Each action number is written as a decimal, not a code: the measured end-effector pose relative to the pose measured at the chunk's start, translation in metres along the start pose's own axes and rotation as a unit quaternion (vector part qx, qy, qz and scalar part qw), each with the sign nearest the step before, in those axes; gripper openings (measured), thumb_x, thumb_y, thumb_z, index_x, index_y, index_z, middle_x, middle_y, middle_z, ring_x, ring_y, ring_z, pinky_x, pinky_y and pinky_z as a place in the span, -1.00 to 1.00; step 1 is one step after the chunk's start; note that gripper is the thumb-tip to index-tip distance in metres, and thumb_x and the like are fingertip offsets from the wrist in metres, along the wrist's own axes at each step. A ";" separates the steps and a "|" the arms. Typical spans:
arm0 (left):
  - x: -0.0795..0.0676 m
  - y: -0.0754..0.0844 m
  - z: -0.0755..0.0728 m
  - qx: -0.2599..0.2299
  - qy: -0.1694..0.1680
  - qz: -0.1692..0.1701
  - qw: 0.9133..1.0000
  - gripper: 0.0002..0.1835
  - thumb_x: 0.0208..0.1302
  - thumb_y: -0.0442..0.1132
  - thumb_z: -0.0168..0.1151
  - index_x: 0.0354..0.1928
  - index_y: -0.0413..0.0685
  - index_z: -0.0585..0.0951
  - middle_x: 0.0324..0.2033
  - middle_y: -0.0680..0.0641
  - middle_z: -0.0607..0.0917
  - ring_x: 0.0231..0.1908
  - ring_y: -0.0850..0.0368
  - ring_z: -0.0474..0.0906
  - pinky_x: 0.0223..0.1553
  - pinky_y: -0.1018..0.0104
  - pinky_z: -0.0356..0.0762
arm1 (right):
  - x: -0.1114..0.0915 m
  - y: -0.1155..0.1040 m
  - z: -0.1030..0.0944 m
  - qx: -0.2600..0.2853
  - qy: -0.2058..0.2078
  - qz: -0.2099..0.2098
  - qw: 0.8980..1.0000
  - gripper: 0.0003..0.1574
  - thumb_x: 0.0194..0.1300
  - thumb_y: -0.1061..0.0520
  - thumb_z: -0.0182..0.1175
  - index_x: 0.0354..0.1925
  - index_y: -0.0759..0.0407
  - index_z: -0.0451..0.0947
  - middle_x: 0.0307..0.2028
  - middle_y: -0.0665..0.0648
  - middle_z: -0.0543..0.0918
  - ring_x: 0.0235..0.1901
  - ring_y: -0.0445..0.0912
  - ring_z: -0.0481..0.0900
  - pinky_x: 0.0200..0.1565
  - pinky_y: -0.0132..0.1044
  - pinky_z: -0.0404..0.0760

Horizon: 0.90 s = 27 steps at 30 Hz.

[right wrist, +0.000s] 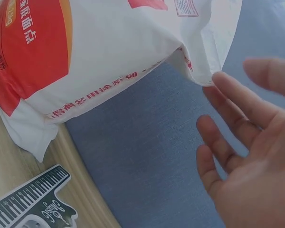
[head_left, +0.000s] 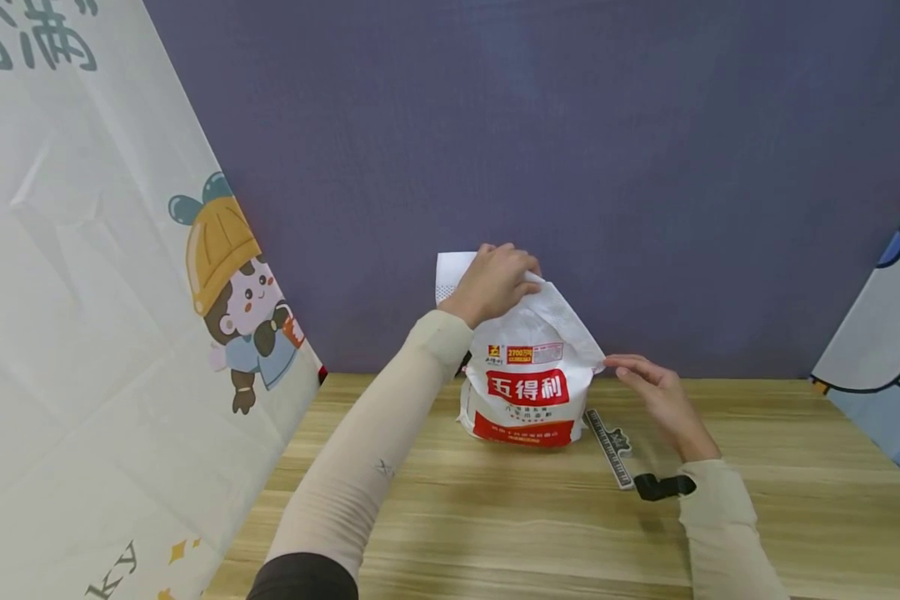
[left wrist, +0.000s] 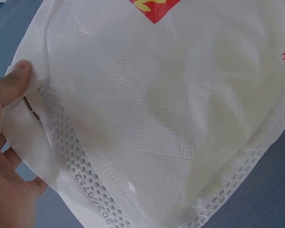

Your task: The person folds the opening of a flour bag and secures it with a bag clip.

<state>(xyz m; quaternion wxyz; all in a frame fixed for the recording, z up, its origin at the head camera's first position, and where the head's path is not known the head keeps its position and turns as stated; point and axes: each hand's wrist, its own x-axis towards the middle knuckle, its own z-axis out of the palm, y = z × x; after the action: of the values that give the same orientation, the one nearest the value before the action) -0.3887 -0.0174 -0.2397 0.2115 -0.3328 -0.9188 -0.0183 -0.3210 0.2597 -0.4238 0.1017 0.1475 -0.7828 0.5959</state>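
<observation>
A white and red flour bag [head_left: 527,385] with Chinese lettering stands on the wooden table, its top gathered upward. My left hand [head_left: 497,282] grips the bag's top edge; in the left wrist view the thumb [left wrist: 18,81] presses on the near side of the white fabric, the other fingers behind it. A strip of small perforations [left wrist: 73,152] runs along that edge. My right hand [head_left: 663,398] is at the bag's right side, its fingers extended. In the right wrist view, the index fingertip [right wrist: 221,81] meets the bag's side corner, with the thumb held apart from it.
A flat piano-keyboard-shaped piece [head_left: 609,448] marked "Music" lies on the table right of the bag. Close to the right wrist is a black object [head_left: 656,487]. A dark blue-grey panel [head_left: 570,150] rises behind the table [head_left: 510,517], and a printed cartoon sheet [head_left: 82,292] hangs at left.
</observation>
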 end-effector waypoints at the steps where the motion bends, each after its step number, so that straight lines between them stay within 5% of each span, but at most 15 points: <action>1: 0.000 0.000 0.000 -0.001 0.000 -0.001 1.000 -0.74 0.49 0.04 0.19 0.06 0.19 0.71 0.02 0.16 0.75 0.08 0.19 0.56 0.32 0.10 0.34 | 0.000 0.000 -0.001 0.003 0.005 0.005 1.000 -0.47 0.59 -0.01 0.07 0.28 0.34 0.51 0.13 -0.12 0.64 0.14 -0.46 0.43 0.09 -0.63 0.36; 5: 0.000 0.000 0.000 -0.004 0.003 -0.003 1.000 -0.74 0.49 0.04 0.20 0.06 0.19 0.71 0.03 0.16 0.75 0.09 0.19 0.56 0.32 0.10 0.34 | 0.000 0.002 -0.004 0.002 0.029 0.034 0.999 -0.48 0.58 0.01 0.09 0.20 0.43 0.50 -0.12 -0.39 0.65 -0.03 -0.46 0.54 0.01 -0.56 0.47; 8: 0.000 0.000 0.001 -0.005 0.003 -0.002 1.000 -0.74 0.49 0.04 0.19 0.06 0.19 0.71 0.03 0.15 0.74 0.09 0.19 0.56 0.33 0.10 0.33 | 0.000 0.004 -0.006 -0.004 0.031 0.055 0.998 -0.55 0.56 0.04 0.12 0.12 0.43 0.52 -0.23 -0.39 0.67 -0.16 -0.43 0.60 -0.09 -0.50 0.56; 12: 0.000 0.000 0.001 -0.003 0.004 -0.002 1.000 -0.74 0.49 0.05 0.19 0.06 0.20 0.71 0.03 0.16 0.74 0.08 0.19 0.56 0.31 0.11 0.34 | -0.001 0.010 -0.008 -0.039 0.012 0.081 0.996 -0.55 0.54 0.05 0.14 0.10 0.44 0.52 -0.24 -0.29 0.67 -0.21 -0.40 0.59 -0.13 -0.48 0.58; 20: -0.001 -0.001 0.002 0.000 0.009 0.003 1.000 -0.74 0.49 0.06 0.19 0.05 0.20 0.71 0.03 0.16 0.75 0.05 0.19 0.56 0.27 0.14 0.36 | -0.005 0.032 -0.013 -0.155 -0.063 0.115 0.979 -0.57 0.51 0.12 0.13 0.07 0.50 0.53 -0.13 0.28 0.72 -0.23 -0.17 0.61 -0.20 -0.30 0.61; 27: 0.000 -0.001 0.003 0.004 0.009 0.001 1.000 -0.74 0.49 0.06 0.18 0.06 0.21 0.71 0.04 0.16 0.74 0.06 0.19 0.57 0.29 0.13 0.35 | -0.009 0.048 -0.015 -0.223 -0.121 0.117 0.960 -0.64 0.40 0.16 0.17 -0.05 0.48 0.60 -0.29 0.23 0.73 -0.32 -0.09 0.62 -0.26 -0.24 0.57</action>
<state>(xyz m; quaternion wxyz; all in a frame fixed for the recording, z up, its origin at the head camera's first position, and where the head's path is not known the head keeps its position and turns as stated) -0.3899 -0.0176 -0.2424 0.2212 -0.3327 -0.9166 -0.0179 -0.3298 0.2872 -0.4660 -0.0335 0.0993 -0.9141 0.3917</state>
